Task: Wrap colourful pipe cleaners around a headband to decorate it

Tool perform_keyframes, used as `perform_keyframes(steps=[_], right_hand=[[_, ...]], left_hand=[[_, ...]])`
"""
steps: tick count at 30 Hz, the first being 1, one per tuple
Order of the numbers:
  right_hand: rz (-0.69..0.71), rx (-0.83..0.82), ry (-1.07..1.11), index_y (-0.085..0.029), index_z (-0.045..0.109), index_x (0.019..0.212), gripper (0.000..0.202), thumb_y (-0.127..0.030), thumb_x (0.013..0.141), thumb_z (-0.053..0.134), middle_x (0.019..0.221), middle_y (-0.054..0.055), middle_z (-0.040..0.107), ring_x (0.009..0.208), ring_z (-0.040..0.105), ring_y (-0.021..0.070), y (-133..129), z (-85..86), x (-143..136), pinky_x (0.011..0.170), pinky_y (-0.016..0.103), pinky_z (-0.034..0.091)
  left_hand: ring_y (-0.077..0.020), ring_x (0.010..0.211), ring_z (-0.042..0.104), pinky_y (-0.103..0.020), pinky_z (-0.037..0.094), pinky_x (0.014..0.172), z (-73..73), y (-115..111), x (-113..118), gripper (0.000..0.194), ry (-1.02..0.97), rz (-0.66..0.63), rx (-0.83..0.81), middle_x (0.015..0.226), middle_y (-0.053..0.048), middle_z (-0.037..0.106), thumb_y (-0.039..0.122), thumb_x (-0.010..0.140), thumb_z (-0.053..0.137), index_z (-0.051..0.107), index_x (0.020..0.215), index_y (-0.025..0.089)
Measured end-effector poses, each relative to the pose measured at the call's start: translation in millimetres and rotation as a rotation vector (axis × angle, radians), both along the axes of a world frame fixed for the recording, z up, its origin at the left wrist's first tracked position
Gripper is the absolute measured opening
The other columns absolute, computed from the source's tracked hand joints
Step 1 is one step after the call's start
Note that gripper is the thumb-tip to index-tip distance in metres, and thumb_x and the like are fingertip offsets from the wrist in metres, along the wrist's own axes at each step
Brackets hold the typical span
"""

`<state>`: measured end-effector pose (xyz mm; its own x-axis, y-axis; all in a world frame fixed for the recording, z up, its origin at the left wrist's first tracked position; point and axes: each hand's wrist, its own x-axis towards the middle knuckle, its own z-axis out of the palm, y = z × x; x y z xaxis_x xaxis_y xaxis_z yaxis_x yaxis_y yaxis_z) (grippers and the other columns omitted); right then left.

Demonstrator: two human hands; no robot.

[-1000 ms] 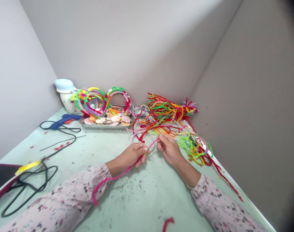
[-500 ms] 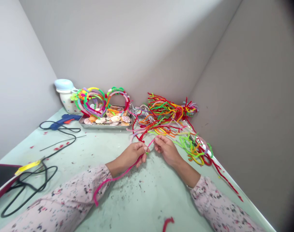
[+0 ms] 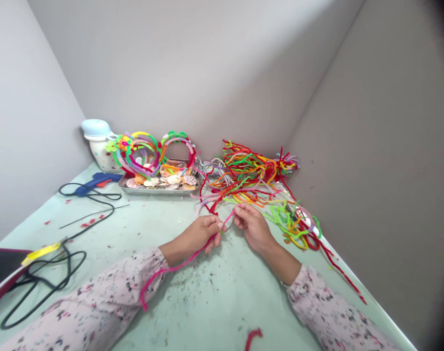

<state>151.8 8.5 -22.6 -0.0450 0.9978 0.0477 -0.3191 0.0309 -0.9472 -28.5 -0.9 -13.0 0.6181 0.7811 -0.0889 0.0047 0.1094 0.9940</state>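
Note:
A bright pink pipe cleaner (image 3: 185,263) runs between my two hands over the middle of the table. My left hand (image 3: 202,234) is closed on it, thumb against the fingers, and its long free end trails back over my left sleeve and bends down at the tip. Pinched in the fingertips of my right hand (image 3: 253,223) is the other end, with a short stretch of it showing between the hands. A small bit of green shows beside my left fingers; what it belongs to I cannot make out.
Behind my hands stands a metal tray (image 3: 159,191) of seashells with colourful fuzzy headbands (image 3: 137,155). A pile of pipe cleaners (image 3: 254,165) lies back right. At left are a blue glue gun (image 3: 93,183), its black cord (image 3: 75,253) and a white bottle (image 3: 103,151). A red scrap (image 3: 253,335) lies in front.
Almost nothing differs. Both hands keep their hold on the pink pipe cleaner, and the view has shifted very slightly.

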Motion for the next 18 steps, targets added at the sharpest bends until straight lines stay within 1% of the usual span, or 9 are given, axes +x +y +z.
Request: perform_keyframes(steps=[6, 9, 14, 18], right_hand=[[-0.008, -0.024, 0.16, -0.018, 0.063, 0.078, 0.012, -0.026, 0.073, 0.071, 0.062, -0.003, 0.055, 0.053, 0.047, 0.0075, -1.1, 1.5, -3.7, 0.047, 0.019, 0.033], [0.015, -0.024, 0.192, -0.018, 0.062, 0.079, 0.013, -0.026, 0.073, 0.071, 0.065, -0.003, 0.056, 0.054, 0.048, 0.0071, -1.4, 1.3, -3.6, 0.047, 0.018, 0.034], [0.08, -0.015, 0.069, -0.018, 0.06, 0.079, 0.015, -0.032, 0.078, 0.067, 0.059, -0.003, 0.055, 0.051, 0.046, 0.0077, -1.4, 0.0, -0.7, 0.046, 0.02, 0.03], [0.117, -0.005, -0.054, -0.019, 0.06, 0.085, 0.02, -0.038, 0.081, 0.063, 0.058, -0.003, 0.055, 0.052, 0.048, 0.0097, -3.2, -0.4, 0.0, 0.047, 0.021, 0.031]], left_hand=[[-0.0038, 0.031, 0.038, -0.016, 0.027, 0.032, 3.0, 0.4, -0.1, 0.028, -0.021, -0.022, 0.004, 0.052, 0.005, 0.053, 0.043, 0.086, 0.048, 0.051, 0.084, 0.015], [-0.0038, 0.031, 0.039, -0.016, 0.027, 0.032, 3.3, -0.1, 0.2, 0.027, -0.033, -0.02, -0.025, 0.051, 0.006, 0.053, 0.042, 0.086, 0.049, 0.051, 0.084, 0.016], [-0.004, 0.031, 0.039, -0.016, 0.027, 0.031, 1.7, -1.5, 0.9, 0.026, -0.023, 0.005, -0.059, 0.05, 0.006, 0.053, 0.042, 0.084, 0.051, 0.052, 0.084, 0.016], [-0.0045, 0.03, 0.039, -0.016, 0.027, 0.03, 2.1, -1.8, 1.5, 0.026, -0.023, 0.037, -0.074, 0.05, 0.006, 0.053, 0.042, 0.083, 0.051, 0.051, 0.083, 0.016]])
